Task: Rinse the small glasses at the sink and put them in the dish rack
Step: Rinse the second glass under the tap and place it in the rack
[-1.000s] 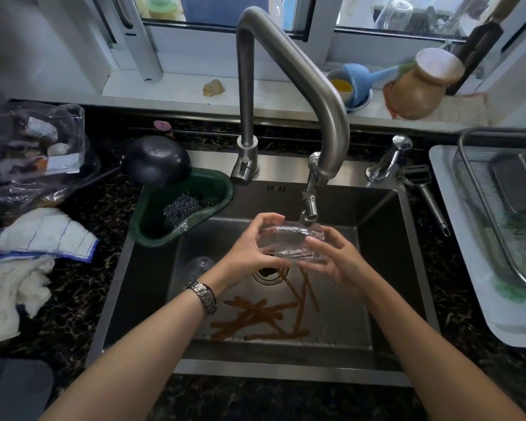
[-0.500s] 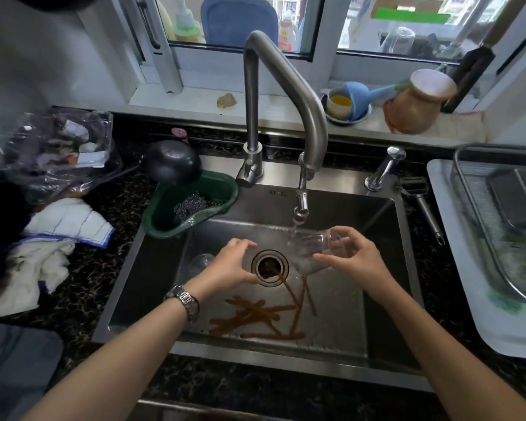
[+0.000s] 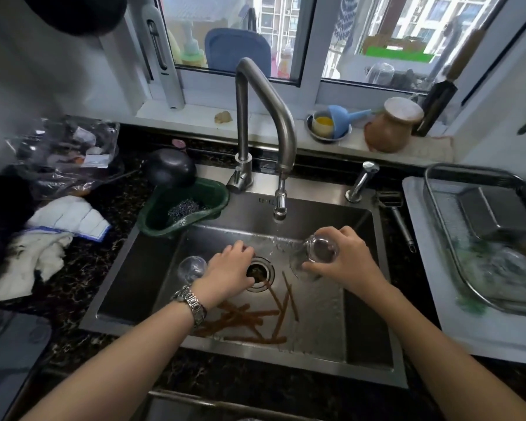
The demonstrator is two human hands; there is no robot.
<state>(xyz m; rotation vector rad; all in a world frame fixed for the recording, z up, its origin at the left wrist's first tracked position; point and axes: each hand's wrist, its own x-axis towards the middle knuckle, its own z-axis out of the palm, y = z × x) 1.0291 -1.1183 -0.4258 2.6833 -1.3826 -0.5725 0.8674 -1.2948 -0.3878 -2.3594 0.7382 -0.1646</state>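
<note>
Our right hand (image 3: 348,261) gripping a small clear glass (image 3: 315,258) over the steel sink (image 3: 359,305), our left hand (image 3: 230,273) empty, fingers loosely curled by the drain (image 3: 263,273).

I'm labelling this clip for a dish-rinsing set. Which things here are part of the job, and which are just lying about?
Part of the job:
right hand holding a small glass
left hand
second glass on the sink floor
tap
dish rack

Lying about:
green caddy with scourer
cloths
peeler
clay pot
</note>
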